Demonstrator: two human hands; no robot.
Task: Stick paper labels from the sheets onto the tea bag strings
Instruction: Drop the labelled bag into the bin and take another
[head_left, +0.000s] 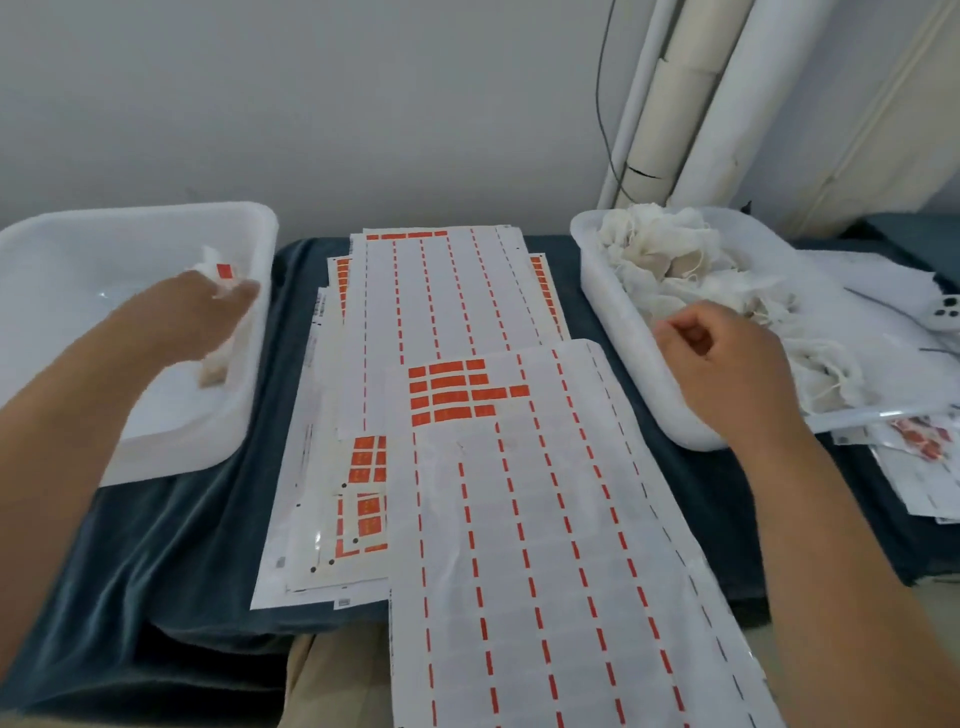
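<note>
My left hand (200, 317) reaches over the white tray on the left (156, 441) and grips a tea bag (215, 364) that hangs down into it; a red label (224, 270) shows above my fingers. My right hand (727, 364) hovers at the near rim of the white tray on the right (613, 312), fingers curled, thumb and forefinger close together with nothing visible between them. That tray holds a pile of unlabelled tea bags (685, 260). Between the trays lie label sheets; the nearest sheet (545, 545) keeps a block of red labels (457, 389).
A dark blue cloth (182, 545) covers the table. More label sheets (441, 291) lie stacked behind and left of the nearest one. Used sheets (914, 467) sit at the right edge. A white phone (948, 312) rests beyond the right tray. White pipes (675, 104) run up the wall.
</note>
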